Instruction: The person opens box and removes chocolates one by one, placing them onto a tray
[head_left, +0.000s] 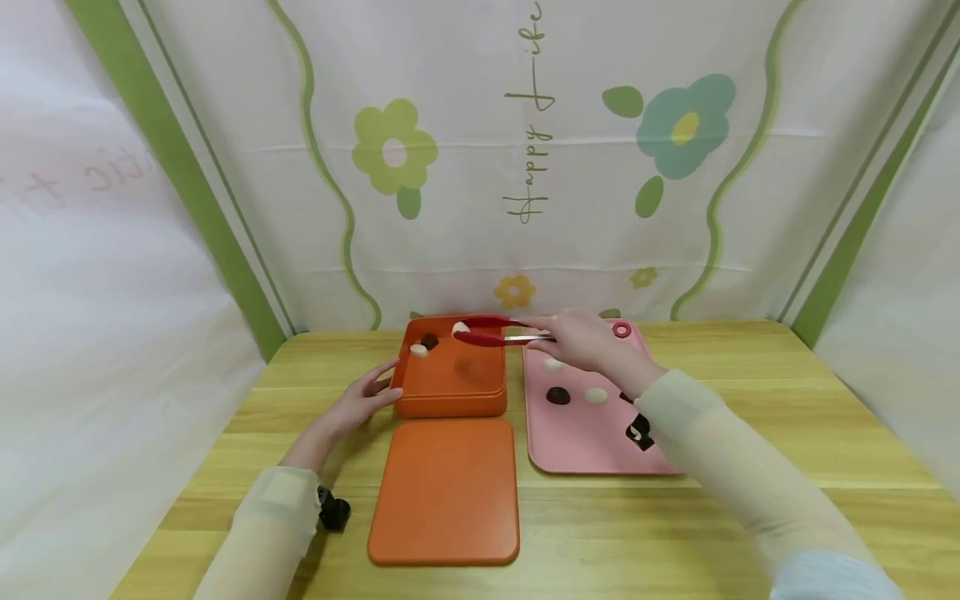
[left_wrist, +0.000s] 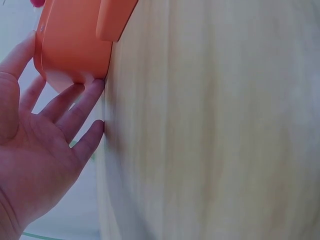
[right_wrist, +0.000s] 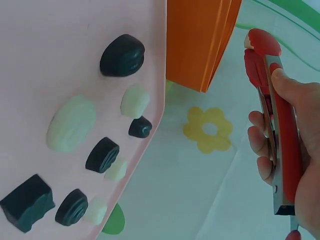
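My right hand [head_left: 581,337] grips a pair of red-tipped metal tongs [right_wrist: 286,145] over the open orange box [head_left: 450,407]. Between the tong tips is a white chocolate [head_left: 460,329], held above the box floor. Inside the box, toward its left side, lie a white chocolate [head_left: 418,350] and a dark chocolate [head_left: 429,341]. My left hand [head_left: 360,404] rests against the box's left wall, with the thumb near the front corner. In the left wrist view its spread fingers [left_wrist: 82,112] touch the box's side without curling round it.
A pink tray [head_left: 577,446] to the right of the box bears several dark and white moulded chocolates, such as a dark one [right_wrist: 122,56] and a white oval [right_wrist: 71,123]. The flat orange lid [head_left: 444,492] lies in front of the box. A printed curtain [head_left: 465,208] hangs behind.
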